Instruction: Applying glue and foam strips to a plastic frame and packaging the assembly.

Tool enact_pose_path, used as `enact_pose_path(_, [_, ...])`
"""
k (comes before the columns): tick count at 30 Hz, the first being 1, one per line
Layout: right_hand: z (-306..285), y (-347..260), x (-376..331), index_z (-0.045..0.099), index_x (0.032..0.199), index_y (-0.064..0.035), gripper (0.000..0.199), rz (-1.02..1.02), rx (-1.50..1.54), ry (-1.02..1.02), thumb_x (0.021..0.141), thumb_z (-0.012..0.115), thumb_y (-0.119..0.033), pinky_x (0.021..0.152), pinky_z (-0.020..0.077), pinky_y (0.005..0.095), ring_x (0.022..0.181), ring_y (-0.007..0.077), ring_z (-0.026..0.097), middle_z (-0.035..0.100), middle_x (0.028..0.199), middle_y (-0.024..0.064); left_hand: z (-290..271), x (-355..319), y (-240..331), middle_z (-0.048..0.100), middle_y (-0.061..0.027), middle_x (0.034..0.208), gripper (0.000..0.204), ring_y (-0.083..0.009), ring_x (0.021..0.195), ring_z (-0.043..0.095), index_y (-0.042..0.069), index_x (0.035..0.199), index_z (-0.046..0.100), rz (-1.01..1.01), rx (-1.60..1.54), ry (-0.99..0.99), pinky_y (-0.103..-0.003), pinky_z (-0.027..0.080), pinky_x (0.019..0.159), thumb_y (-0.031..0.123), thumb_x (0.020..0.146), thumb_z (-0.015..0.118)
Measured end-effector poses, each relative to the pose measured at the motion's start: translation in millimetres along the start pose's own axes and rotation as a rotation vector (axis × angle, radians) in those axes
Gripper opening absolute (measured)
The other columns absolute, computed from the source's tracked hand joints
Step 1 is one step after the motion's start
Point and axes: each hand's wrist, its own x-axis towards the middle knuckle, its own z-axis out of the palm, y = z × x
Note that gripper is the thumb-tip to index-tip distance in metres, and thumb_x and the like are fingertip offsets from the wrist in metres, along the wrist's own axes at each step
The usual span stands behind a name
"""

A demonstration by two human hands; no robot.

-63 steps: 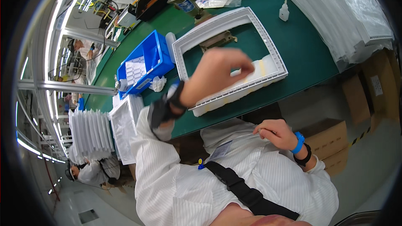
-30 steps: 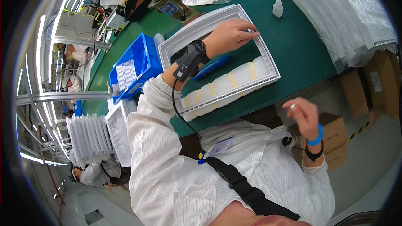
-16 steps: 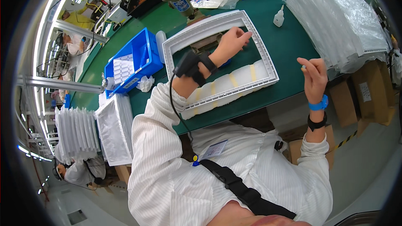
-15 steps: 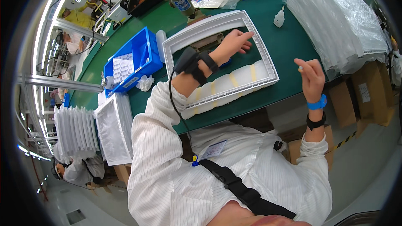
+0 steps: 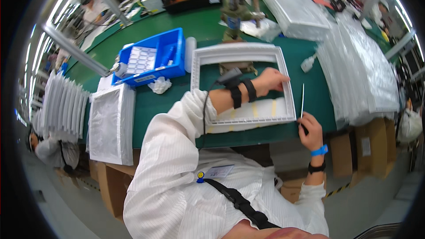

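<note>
A white rectangular plastic frame (image 5: 288,99) lies on the green bench in front of me. Its near side rests on a white padded strip (image 5: 261,107) with yellow bands. My left hand (image 5: 269,82) reaches across the opening, its curled fingers at the frame's right side; the fingertips are partly hidden. Just outside the near right corner, my right hand (image 5: 311,131) is closed round the dark handle of a slim tool. A thin, straight silvery shaft (image 5: 303,99) points away from that hand; whether it is a blade or a rod I cannot tell.
A blue bin (image 5: 178,53) with white labels and a crumpled white wad (image 5: 160,85) are on the left. Behind the frame stands a metal bench press (image 5: 233,13). A small white dropper bottle (image 5: 307,64) and plastic-wrapped panels (image 5: 354,71) lie to the right.
The view has turned, so the bench sits differently in the picture. My left hand now meets the frame's right side. My right hand is closer to the frame, with the slim tool now plainly visible.
</note>
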Motion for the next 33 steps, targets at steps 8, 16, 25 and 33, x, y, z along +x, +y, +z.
enact_pose_path(8, [-6.2,-11.8,3.9,0.067,0.095,0.0011,0.017,0.021,-0.095,-0.051,0.077,0.066,0.001,0.086,0.0513,0.041,0.103,0.0366,0.063,0.064,0.105,0.0186,11.3,-31.5,17.0,0.066,-0.0113,0.098,0.048,-0.018,0.085,0.063,0.0,0.101,0.061,0.011,0.282,-0.022,-0.031,0.053,0.076,0.046,0.093,0.06])
enact_pose_path(16, [-33.6,-82.6,96.9,0.067,0.1,0.001,0.016,0.034,0.143,-0.149,0.087,0.059,0.005,0.071,0.0498,0.0319,0.082,0.0284,0.065,0.066,0.093,0.0142,11.2,-226.0,-3.4,0.066,-0.0075,0.081,0.02,-0.0166,0.073,0.062,0.0,0.091,0.065,0.285,0.511,-0.716,-0.031,0.051,0.068,0.019,0.094,0.058])
enact_pose_path(25, [104.3,-77.3,180.8,0.062,0.116,-0.0123,0.03,-0.273,-0.302,-0.611,0.088,0.066,-0.02,0.086,0.0516,0.0417,0.106,0.0313,0.06,0.065,0.107,0.0086,13.4,-211.1,-118.2,0.07,-0.0148,0.078,0.02,-0.0322,0.071,0.068,0.001,0.088,0.067,0.295,0.738,-0.656,-0.039,0.054,0.066,0.019,0.087,0.058])
enact_pose_path(33, [92.1,-106.5,195.3,0.055,0.115,-0.0045,0.027,-0.027,-0.282,-0.776,0.093,0.063,-0.019,0.082,0.0533,0.0383,0.092,0.0312,0.066,0.064,0.109,0.0147,7.1,-215.3,-150.8,0.067,-0.019,0.077,0.023,-0.0367,0.074,0.067,-0.001,0.083,0.065,0.445,1.078,-0.671,-0.045,0.054,0.068,0.021,0.083,0.061])
